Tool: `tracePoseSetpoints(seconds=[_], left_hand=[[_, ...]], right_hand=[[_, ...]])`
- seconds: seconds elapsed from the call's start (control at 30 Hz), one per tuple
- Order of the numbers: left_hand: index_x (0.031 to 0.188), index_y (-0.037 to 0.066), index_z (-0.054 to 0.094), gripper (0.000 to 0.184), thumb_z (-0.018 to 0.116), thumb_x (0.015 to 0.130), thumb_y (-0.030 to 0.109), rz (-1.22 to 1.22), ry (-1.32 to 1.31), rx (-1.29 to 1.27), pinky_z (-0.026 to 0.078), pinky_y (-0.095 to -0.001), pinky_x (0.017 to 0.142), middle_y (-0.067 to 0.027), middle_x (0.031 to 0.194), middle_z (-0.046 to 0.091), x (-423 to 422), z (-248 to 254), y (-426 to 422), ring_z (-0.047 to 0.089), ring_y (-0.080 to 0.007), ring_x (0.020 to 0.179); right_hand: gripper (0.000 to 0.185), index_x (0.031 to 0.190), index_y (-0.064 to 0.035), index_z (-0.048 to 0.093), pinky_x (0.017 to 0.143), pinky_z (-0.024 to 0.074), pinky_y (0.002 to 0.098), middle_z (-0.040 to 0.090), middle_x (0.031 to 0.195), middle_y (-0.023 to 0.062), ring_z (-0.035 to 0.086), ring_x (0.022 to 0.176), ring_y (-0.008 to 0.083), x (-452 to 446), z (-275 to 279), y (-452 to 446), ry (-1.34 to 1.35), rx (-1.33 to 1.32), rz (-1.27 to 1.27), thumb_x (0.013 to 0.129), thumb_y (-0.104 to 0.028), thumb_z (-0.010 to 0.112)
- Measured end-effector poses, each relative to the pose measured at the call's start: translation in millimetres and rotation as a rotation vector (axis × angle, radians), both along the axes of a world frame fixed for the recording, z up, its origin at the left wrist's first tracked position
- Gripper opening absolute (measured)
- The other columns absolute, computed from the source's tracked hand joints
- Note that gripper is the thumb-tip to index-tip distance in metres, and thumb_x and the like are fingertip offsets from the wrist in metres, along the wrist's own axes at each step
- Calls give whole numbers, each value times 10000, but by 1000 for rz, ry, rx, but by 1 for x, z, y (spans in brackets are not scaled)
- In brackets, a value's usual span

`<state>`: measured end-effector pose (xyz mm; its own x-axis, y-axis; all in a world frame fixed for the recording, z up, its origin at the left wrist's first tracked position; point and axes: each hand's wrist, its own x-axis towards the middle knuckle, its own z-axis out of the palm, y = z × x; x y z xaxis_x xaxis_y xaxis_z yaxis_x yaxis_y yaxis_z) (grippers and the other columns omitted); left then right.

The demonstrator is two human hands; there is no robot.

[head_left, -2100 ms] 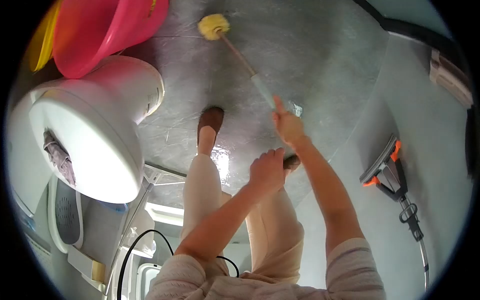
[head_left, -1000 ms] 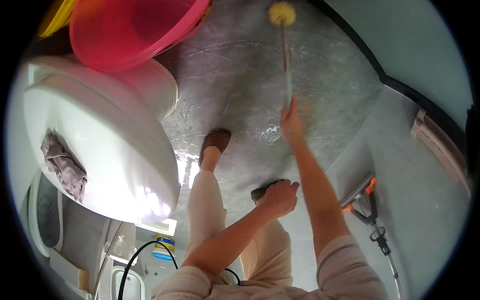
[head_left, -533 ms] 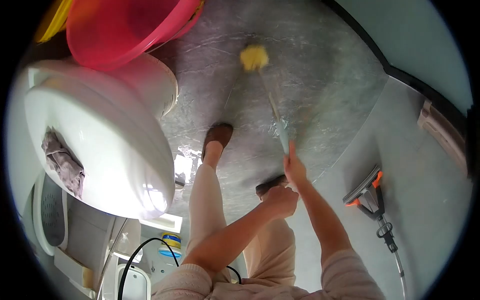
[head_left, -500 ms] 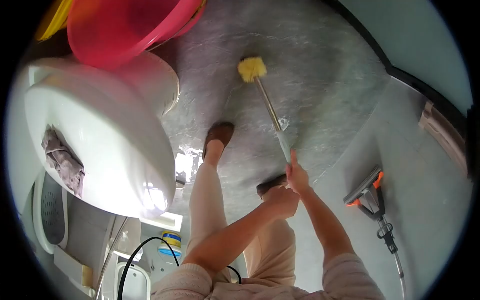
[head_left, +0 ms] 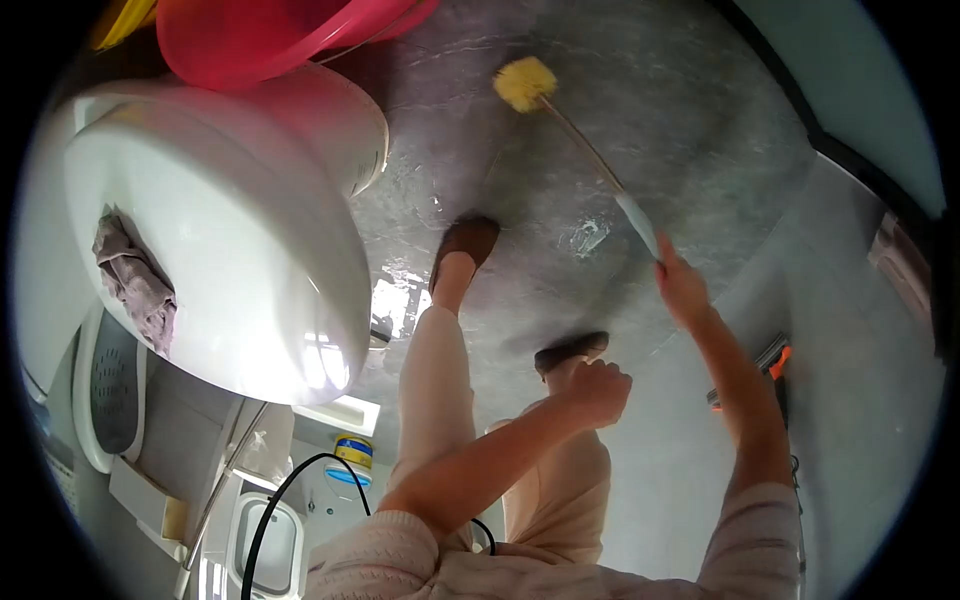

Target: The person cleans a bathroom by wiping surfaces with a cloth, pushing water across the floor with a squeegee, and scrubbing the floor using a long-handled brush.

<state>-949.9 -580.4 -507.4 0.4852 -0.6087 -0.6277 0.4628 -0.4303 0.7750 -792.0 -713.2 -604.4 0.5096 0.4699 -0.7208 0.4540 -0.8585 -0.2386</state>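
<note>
My right hand [head_left: 684,292] is wrapped round the pale grip of a long-handled scrub brush [head_left: 590,152]. The brush's square yellow bristle head [head_left: 525,84] rests on the wet grey floor [head_left: 640,110], well ahead of my feet. Apart from the handle, my left hand [head_left: 600,393] is curled into a fist above my right shoe [head_left: 572,350], and nothing shows in it. A soapy wet patch [head_left: 590,237] lies on the floor left of the grip.
A white basin [head_left: 230,240] with a grey cloth [head_left: 135,280] on it fills the left side. Beyond it stand a pink tub [head_left: 250,45] and a white bucket [head_left: 365,130]. An orange-and-grey mop [head_left: 778,360] leans at the right, partly behind my arm.
My right hand has swung forward and right with the brush, and the bristle head has shifted farther away. My left hand has come apart from my right hand and the handle.
</note>
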Motion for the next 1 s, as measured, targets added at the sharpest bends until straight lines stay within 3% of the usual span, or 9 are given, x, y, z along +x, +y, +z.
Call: tracePoseSetpoints(seconds=[0.2,0.33,0.43,0.63,0.73,0.83,0.9,0.97,1.0], left_hand=[[926,30,569,263,568,763,236,30,11,62,451,-448,749,-171,943,568,27,9,20,547,-321,901],[954,35,565,269,569,764,226,57,16,43,448,-436,757,-172,958,562,20,9,10,545,-319,914],[1006,44,557,300,570,765,222,35,27,58,445,-432,765,-163,971,559,19,9,4,542,-313,927],[1070,56,538,345,557,762,209,-23,25,136,440,-433,784,-145,1005,559,15,2,-11,541,-306,940],[1090,56,526,346,508,777,203,-112,48,125,442,-432,778,-148,988,564,6,-1,-18,544,-302,934],[860,29,574,195,536,744,181,18,63,140,441,-449,734,-176,970,558,-1,-4,-24,545,-318,901],[872,30,572,206,538,743,187,40,44,128,443,-445,737,-167,969,560,1,-3,-25,546,-314,898],[884,30,568,219,537,746,196,64,9,149,450,-436,732,-147,939,572,-3,-2,-29,551,-311,882],[886,30,567,218,537,747,196,22,15,145,451,-434,731,-146,930,575,-2,-1,-31,554,-310,881]], right_hand=[[482,1337,-269,218,558,459,433,604,738,120,580,608,327,8,-29,119,69,-51,65,896,-240,411],[581,1360,-277,194,562,463,432,601,710,150,586,625,333,-16,-3,-69,-6,36,-132,856,-230,480],[636,1367,-277,172,562,458,452,606,723,158,584,632,354,-35,51,-123,-2,-119,-142,831,-223,510],[550,1367,-222,175,620,447,436,581,810,215,573,690,375,45,-35,67,22,227,-489,879,-192,430],[538,1365,-241,162,635,444,451,586,791,207,575,702,363,4,-35,73,80,111,-511,893,-227,419],[589,1364,-295,153,595,435,475,579,710,175,575,649,360,-109,-12,-50,20,18,-400,869,-211,460],[611,1374,-297,117,604,459,460,602,735,190,583,666,375,-169,30,-144,-8,-48,-408,868,-238,454],[607,1381,-218,80,573,465,478,610,829,225,592,693,401,-190,73,-197,141,-436,-640,881,-236,423],[600,1380,-189,66,536,465,485,602,767,245,589,651,414,-201,74,-225,-16,-358,-712,888,-251,404]])
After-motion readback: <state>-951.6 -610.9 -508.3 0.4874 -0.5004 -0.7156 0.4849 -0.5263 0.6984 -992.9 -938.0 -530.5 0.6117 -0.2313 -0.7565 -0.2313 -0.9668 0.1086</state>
